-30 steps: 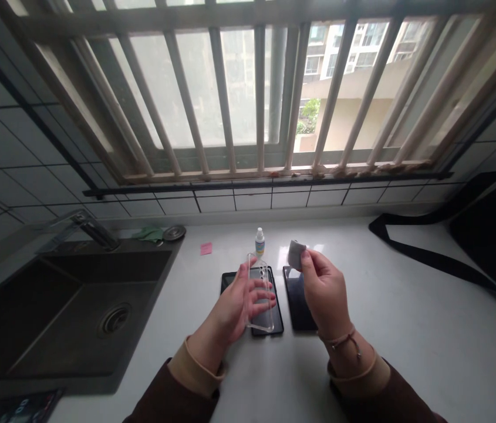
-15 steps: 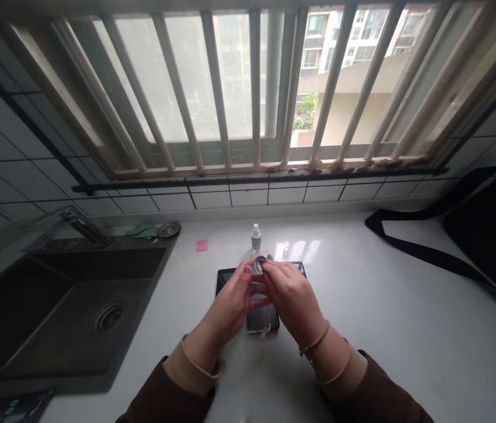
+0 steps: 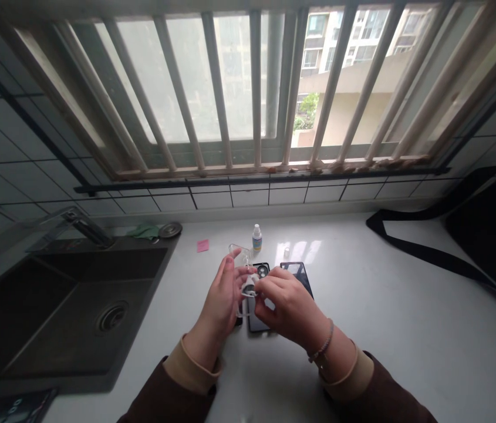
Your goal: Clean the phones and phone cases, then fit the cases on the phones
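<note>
A clear phone case point(image 3: 239, 249) stands tilted in my left hand point(image 3: 221, 288), whose fingers and thumb are around its edge. My right hand point(image 3: 285, 296) pinches a small white and dark ring-like piece point(image 3: 249, 289) against the case; whether it is fixed to the case I cannot tell. Under the hands a dark phone point(image 3: 259, 322) with round camera lenses lies on the counter. Right of it, partly behind my right hand, rests another dark flat device point(image 3: 297, 275). A dark edge of something shows below my left hand.
Behind the hands stand a small white bottle point(image 3: 257, 239) with a coloured label and a small white cap point(image 3: 286, 252). A pink note point(image 3: 202, 245) lies to the left. The dark sink point(image 3: 142, 305) is at left, a black bag with a strap point(image 3: 424, 247) at right.
The case has tipped left and now shows above my left fingers. My right hand has moved down with the ring-like piece, uncovering the phone's camera lenses.
</note>
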A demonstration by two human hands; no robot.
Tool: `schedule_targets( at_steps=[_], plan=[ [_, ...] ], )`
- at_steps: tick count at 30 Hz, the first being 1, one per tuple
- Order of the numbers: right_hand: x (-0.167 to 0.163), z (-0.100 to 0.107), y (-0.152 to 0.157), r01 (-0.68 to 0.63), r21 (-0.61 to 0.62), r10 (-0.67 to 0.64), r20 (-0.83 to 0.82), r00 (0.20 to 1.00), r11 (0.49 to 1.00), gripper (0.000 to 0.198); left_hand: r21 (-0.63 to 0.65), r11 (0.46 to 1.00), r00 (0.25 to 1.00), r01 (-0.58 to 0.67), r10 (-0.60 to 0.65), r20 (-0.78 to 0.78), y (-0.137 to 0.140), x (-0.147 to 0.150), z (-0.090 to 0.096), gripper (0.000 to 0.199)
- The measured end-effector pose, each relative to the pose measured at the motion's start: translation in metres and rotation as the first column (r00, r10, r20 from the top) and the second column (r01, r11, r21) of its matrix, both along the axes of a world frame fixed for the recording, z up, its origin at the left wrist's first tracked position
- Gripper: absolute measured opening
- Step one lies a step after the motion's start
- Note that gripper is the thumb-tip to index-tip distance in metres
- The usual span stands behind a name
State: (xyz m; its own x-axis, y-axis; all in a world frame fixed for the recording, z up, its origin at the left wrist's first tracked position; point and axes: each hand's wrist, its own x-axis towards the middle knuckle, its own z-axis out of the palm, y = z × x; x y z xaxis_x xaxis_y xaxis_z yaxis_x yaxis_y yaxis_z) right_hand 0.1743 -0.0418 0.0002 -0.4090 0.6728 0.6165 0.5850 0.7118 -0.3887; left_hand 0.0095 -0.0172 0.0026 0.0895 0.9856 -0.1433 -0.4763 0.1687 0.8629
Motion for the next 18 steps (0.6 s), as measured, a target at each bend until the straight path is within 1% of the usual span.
schedule_targets(
  at_steps=[2,5,7,8,9,11,12,13,14,16,18],
  plan=[
    [-0.0016,0.0002,-0.0025,-0.049,-0.027,0.048,-0.038,0.998,0.998,0.015,-0.012,0.999,0.999,-0.030,0.031,0.014,0.0019,-0.0012,0.0004,0.072],
    [-0.0025,0.0010,-0.0066,-0.116,-0.148,0.092,-0.159,0.983,0.982,0.013,-0.038,0.999,0.999,-0.026,0.027,0.029,0.0032,-0.0034,0.0017,0.068],
    [-0.0012,0.0007,-0.0083,-0.151,-0.262,0.074,-0.284,0.956,0.953,0.010,-0.066,0.998,0.999,-0.010,0.013,0.051,0.0033,-0.0050,0.0030,0.065],
    [-0.0001,0.0000,-0.0085,-0.189,-0.325,0.060,-0.369,0.927,0.927,0.008,-0.081,0.997,0.998,0.001,0.004,0.063,0.0033,-0.0056,0.0036,0.064],
    [0.0014,-0.0009,-0.0082,-0.250,-0.385,0.044,-0.472,0.881,0.888,0.008,-0.094,0.995,0.997,0.013,-0.006,0.071,0.0032,-0.0062,0.0041,0.062],
    [0.0042,-0.0027,-0.0064,-0.414,-0.454,-0.008,-0.682,0.732,0.789,0.017,-0.114,0.993,0.997,0.034,-0.026,0.072,0.0030,-0.0065,0.0047,0.061],
    [0.0053,-0.0032,-0.0051,-0.491,-0.454,-0.040,-0.763,0.645,0.743,0.023,-0.124,0.991,0.997,0.043,-0.034,0.071,0.0028,-0.0063,0.0046,0.061],
    [0.0059,-0.0031,-0.0038,-0.548,-0.440,-0.069,-0.820,0.568,0.711,0.028,-0.132,0.990,0.996,0.053,-0.043,0.073,0.0024,-0.0058,0.0042,0.061],
    [0.0060,-0.0026,-0.0026,-0.585,-0.426,-0.092,-0.853,0.513,0.690,0.032,-0.135,0.989,0.996,0.068,-0.058,0.073,0.0019,-0.0052,0.0035,0.062],
    [0.0046,-0.0013,-0.0008,-0.623,-0.421,-0.126,-0.879,0.460,0.659,0.035,-0.119,0.988,0.994,0.098,-0.092,0.056,0.0004,-0.0036,0.0014,0.064],
    [0.0017,-0.0018,0.0003,-0.646,-0.447,-0.170,-0.879,0.445,0.619,0.032,-0.097,0.989,0.994,0.108,-0.108,0.004,-0.0013,-0.0023,-0.0011,0.069]
  ],
)
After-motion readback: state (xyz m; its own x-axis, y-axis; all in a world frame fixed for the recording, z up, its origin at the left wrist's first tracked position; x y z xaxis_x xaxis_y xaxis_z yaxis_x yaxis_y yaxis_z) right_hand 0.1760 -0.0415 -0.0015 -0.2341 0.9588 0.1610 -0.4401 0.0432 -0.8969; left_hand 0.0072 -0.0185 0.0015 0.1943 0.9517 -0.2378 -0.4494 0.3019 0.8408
